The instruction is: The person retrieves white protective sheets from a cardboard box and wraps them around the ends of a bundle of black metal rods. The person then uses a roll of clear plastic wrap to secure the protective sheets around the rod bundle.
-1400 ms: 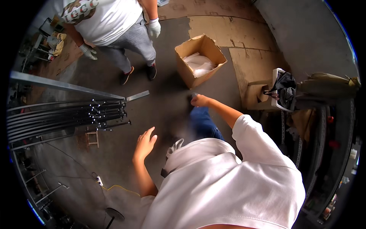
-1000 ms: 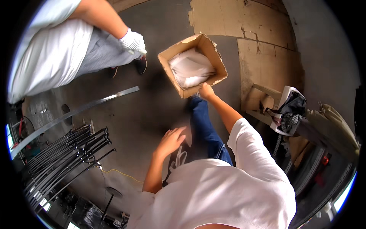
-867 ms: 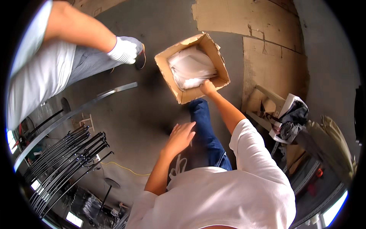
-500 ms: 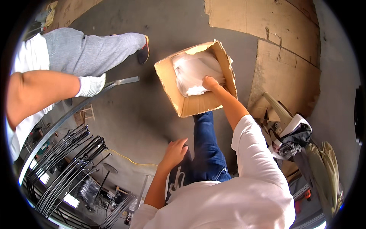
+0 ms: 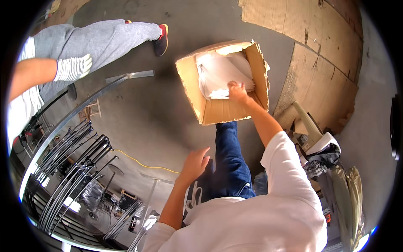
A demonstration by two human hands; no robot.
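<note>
A cardboard box (image 5: 223, 111) with its top flaps up stands on the floor before my legs. Inside lies a stack of white, sheet-like material (image 5: 220, 75), its front edge brightly lit. My right hand (image 5: 238, 92) is over the box's right half, at the near edge of the white material. Its fingers are curled inward, and whatever they pinch is hidden. Holding nothing, my left hand (image 5: 195, 164) hangs beside my thigh with fingers stretched and thumb apart.
Another person stands at the left, wearing a striped white glove (image 5: 74, 68). A curved metal rail (image 5: 90, 98) and a rack of black rods (image 5: 77, 172) fill the lower left. Flattened cardboard (image 5: 321, 71) covers the floor at right, near piled clothes (image 5: 329, 147). A yellow cable (image 5: 142, 164) crosses the floor.
My right hand has shifted slightly right within the box along the white material. The other person's gloved hand has left the metal rail and moved up and left. The view has shifted a little.
</note>
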